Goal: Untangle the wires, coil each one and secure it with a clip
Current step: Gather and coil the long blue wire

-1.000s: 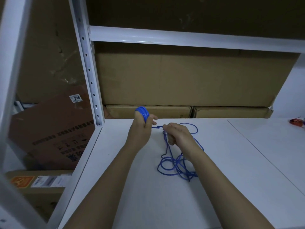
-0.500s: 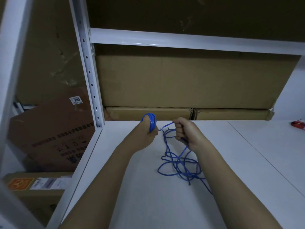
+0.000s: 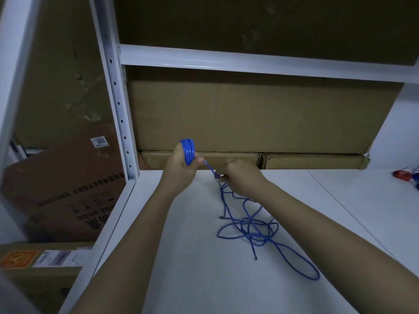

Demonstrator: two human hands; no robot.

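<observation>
White worktop (image 3: 181, 279) below both hands: left hand (image 3: 181, 171) grips the blue coil (image 3: 189, 150), right hand (image 3: 240, 177) pinches its tail, whose loose tangle (image 3: 254, 232) may knot if pulled.

left hand (image 3: 181, 169) grips blue wire coil (image 3: 188, 151) | right hand (image 3: 240, 179) pinches wire at 4 o'clock of coil | loose tangle (image 3: 251, 230) on white shelf (image 3: 340, 223)

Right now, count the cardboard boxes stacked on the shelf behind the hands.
3: one large box across the back, and two flat boxes under it, one behind the left hand at, one to its right. More may be hidden behind.
</observation>
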